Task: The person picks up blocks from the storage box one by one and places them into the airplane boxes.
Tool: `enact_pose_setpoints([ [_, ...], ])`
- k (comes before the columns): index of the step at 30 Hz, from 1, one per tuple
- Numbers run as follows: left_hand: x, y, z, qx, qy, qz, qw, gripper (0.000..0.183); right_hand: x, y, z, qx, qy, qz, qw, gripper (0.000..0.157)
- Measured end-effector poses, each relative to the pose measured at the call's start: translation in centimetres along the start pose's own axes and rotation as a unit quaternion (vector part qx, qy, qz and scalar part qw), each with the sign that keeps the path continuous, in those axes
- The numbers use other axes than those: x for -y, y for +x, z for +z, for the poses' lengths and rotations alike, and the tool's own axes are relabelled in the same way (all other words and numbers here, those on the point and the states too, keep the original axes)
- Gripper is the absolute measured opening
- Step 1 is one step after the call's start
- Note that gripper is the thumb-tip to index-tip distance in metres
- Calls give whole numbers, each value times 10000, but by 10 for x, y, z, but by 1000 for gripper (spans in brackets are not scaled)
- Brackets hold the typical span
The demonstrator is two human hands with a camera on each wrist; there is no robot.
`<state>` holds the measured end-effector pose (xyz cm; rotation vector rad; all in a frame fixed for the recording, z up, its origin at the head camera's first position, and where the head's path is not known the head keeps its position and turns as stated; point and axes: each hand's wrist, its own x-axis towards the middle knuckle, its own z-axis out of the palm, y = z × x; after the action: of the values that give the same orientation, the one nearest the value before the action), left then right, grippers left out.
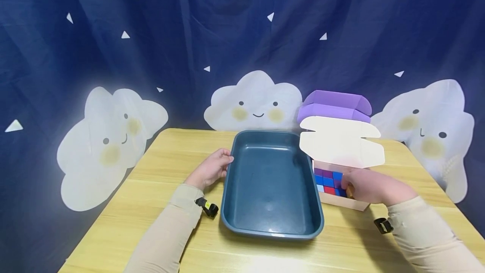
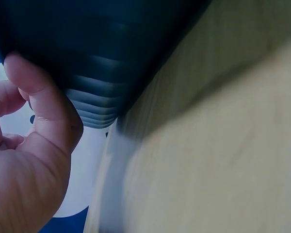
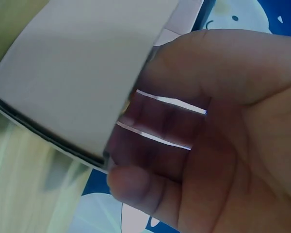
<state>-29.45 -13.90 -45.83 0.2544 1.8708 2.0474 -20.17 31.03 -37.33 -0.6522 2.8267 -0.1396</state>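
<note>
A dark teal plastic tub (image 1: pixel 270 188) lies on the wooden table in the middle. My left hand (image 1: pixel 213 167) grips its left side near the rim, thumb and fingers at the edge; the left wrist view shows that hand (image 2: pixel 39 131) against the ribbed outer wall. To the right stands an open-lidded box (image 1: pixel 337 200) with rows of small coloured blocks (image 1: pixel 328 181), blue, purple, red and pale. My right hand (image 1: pixel 369 185) reaches in, fingers bent down behind the front wall. Beside them shows an orange block (image 1: pixel 350 191); I cannot tell whether they hold it.
The box's lid, cream flap (image 1: pixel 341 140) and purple edge (image 1: pixel 335 105), stands up behind the blocks and overlaps the tub's far right corner in this view. A blue curtain (image 1: pixel 242 24) with clouds hangs behind the wooden table (image 1: pixel 151 205).
</note>
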Motion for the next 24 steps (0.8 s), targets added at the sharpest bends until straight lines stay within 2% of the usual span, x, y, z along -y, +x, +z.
enact_pose_setpoints([
  [11, -3, -3, 1, -3, 160, -3, 9999, 18, 3, -4, -2, 190, 620, 354, 9973, 21],
  [18, -5, -3, 1, 8, 146, 72, 9999, 19, -1, -7, -2, -122, 450, 91, 9989, 24],
  [24, -4, -3, 1, 13, 140, 23, 9999, 18, -1, -8, -1, -81, 392, 49, 9992, 24],
])
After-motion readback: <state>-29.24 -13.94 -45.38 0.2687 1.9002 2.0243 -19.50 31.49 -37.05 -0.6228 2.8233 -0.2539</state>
